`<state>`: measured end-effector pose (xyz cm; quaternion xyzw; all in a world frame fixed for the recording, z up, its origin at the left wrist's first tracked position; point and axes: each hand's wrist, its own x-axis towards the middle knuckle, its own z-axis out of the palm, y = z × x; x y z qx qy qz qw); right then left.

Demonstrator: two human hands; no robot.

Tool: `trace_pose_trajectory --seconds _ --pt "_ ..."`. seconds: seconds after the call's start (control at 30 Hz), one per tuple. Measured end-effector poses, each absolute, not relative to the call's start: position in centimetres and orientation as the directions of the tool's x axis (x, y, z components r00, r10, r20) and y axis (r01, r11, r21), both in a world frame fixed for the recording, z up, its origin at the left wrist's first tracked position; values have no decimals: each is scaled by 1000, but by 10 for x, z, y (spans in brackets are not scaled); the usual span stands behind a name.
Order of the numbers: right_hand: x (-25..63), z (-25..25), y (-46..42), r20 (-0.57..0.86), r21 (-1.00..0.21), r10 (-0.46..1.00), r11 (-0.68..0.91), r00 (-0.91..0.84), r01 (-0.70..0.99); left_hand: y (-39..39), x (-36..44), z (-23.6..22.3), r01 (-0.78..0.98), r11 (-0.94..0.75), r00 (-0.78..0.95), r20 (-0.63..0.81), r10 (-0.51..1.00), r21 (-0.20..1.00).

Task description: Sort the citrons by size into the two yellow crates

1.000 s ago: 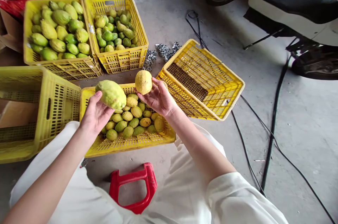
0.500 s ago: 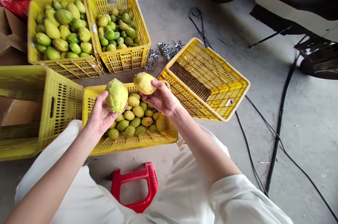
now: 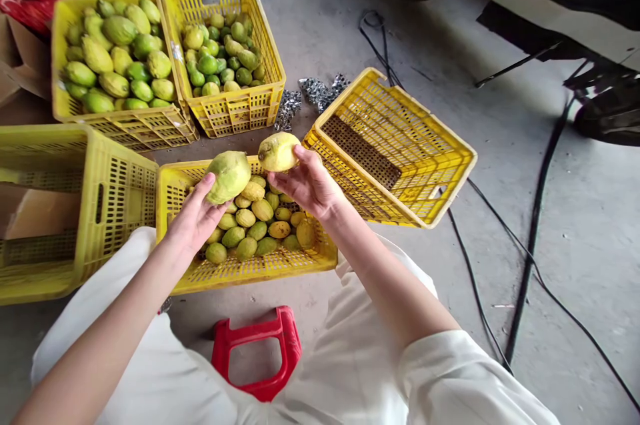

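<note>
Over the near yellow crate (image 3: 250, 275), my left hand (image 3: 193, 221) is closed on a large, bumpy yellow-green lemon (image 3: 229, 177). To its right my right hand (image 3: 309, 185) grips a smaller, paler yellow lemon (image 3: 278, 151) between thumb and fingers. The two fruits are held close together, with a small gap between them. Below them, several small yellow and green lemons (image 3: 262, 210) lie in the near crate; my hands and the held fruits hide part of them.
Two crates of larger lemons (image 3: 119, 31) and greener lemons (image 3: 208, 65) stand at the back left. A tilted yellow crate (image 3: 395, 138) is on the right, another crate (image 3: 117, 191) on the left. A red stool (image 3: 290, 351), black cables (image 3: 533, 238) and a scooter (image 3: 590, 5) are nearby.
My left hand has moved right, bringing its lemon nearer the other one. Both lemons have been turned in the fingers. The camera view has shifted slightly.
</note>
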<state>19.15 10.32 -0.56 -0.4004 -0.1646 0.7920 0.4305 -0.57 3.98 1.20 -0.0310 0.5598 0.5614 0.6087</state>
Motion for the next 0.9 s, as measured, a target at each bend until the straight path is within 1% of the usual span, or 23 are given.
trace_pose_trajectory --seconds 0.1,0.23,0.43,0.63,0.77,0.9 --pt "191 -5 105 -500 -609 824 -553 -265 -569 38 -7 8 -715 359 -253 -700 668 600" --pt "190 -4 105 -530 -595 813 -560 -241 -576 40 -6 12 -716 384 -237 -721 651 582" --pt "192 -2 104 -530 -556 789 -599 -310 -576 43 -3 22 -732 334 -283 -710 645 594" --pt "195 -10 105 -495 -494 779 -616 -384 -613 42 -2 18 -725 314 -307 -696 650 613" --pt "196 -13 107 -481 -527 793 -602 -374 -600 41 -2 16 -717 335 -323 -717 618 612" --pt "195 -10 108 -478 -556 805 -586 -351 -589 39 -3 20 -706 390 -296 -747 596 591"
